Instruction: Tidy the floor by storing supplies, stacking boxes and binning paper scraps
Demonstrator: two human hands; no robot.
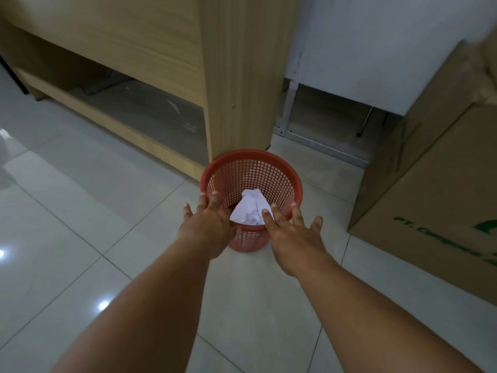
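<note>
Both hands, left (pixel 208 224) and right (pixel 291 232), spread empty over the bin (pixel 279 173), likely having let the paper (pixel 248 208) fall inside.

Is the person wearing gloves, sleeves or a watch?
No. The left hand and right hand are bare, with no gloves or rings. The left forearm and right forearm are bare too: no watch and no sleeves in view.

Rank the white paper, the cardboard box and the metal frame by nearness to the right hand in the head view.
1. White paper, inside the red basket, beside the right hand.
2. Cardboard box, on the floor to the right.
3. Metal frame, behind, at the wall.
</note>
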